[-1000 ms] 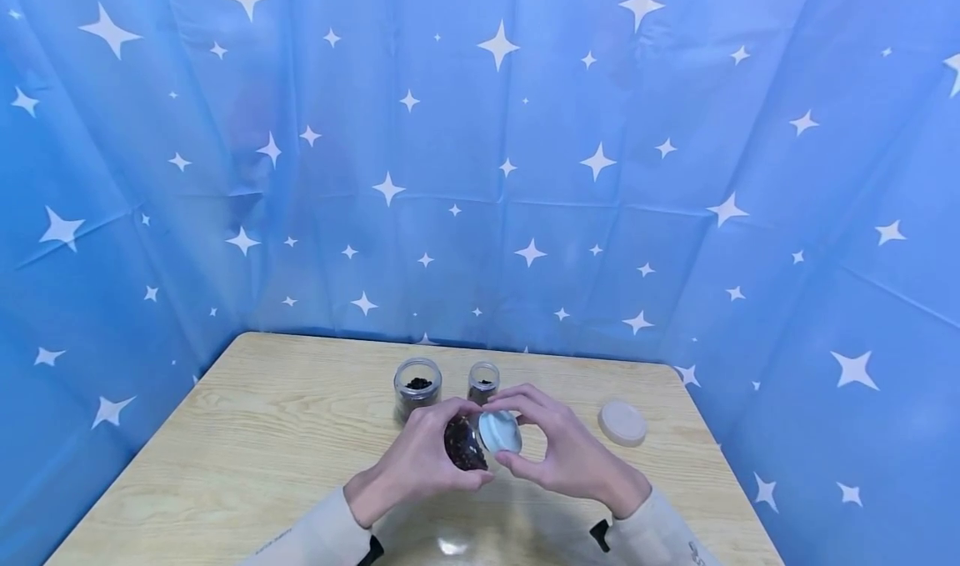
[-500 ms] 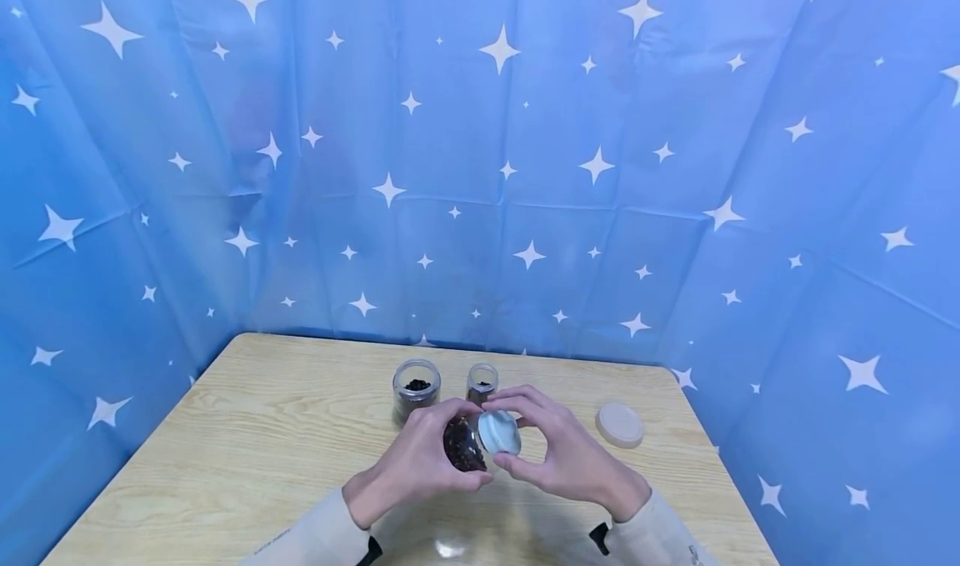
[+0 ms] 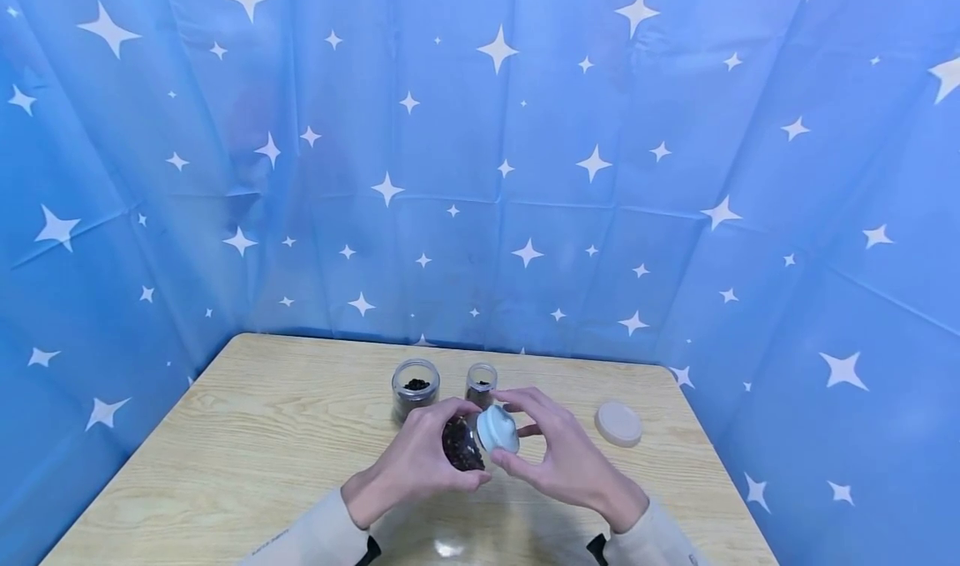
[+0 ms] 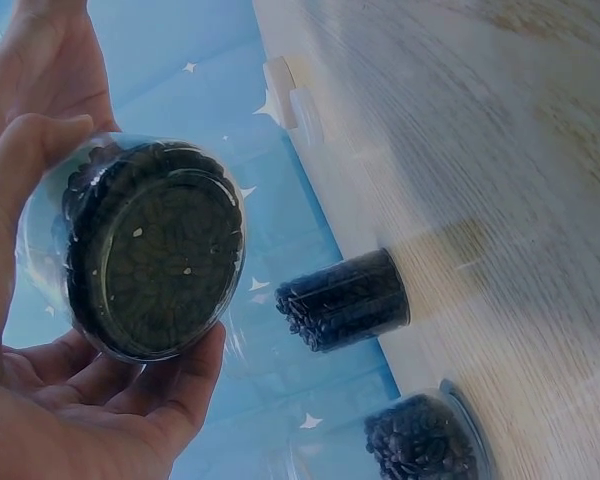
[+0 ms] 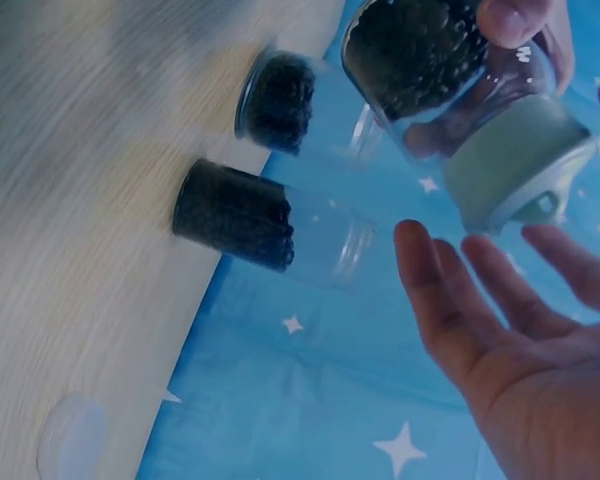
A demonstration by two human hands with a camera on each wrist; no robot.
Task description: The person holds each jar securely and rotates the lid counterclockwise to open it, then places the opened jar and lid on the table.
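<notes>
A clear jar [image 3: 462,445] partly filled with small dark seeds is held tilted above the table by my left hand [image 3: 416,449]. Thumb and fingers curl round its body, and its base faces the left wrist camera [image 4: 155,260]. On its mouth sits a pale mint-green lid [image 3: 497,428] with a small loop on top, clear in the right wrist view. My right hand [image 3: 562,449] is spread around this lid. Its fingers [image 5: 430,280] look relaxed and slightly apart from the lid in the right wrist view; thumb contact is hard to tell.
Behind the hands stand a wide lidless jar [image 3: 415,391] and a narrower lidless one [image 3: 482,378], both holding dark seeds. A whitish round lid [image 3: 618,424] lies on the right of the wooden table [image 3: 225,433]. A blue star-patterned curtain [image 3: 450,149] surrounds the table.
The right hand's fingers have loosened and spread away from the mint-green lid. The left hand keeps the jar in nearly the same place.
</notes>
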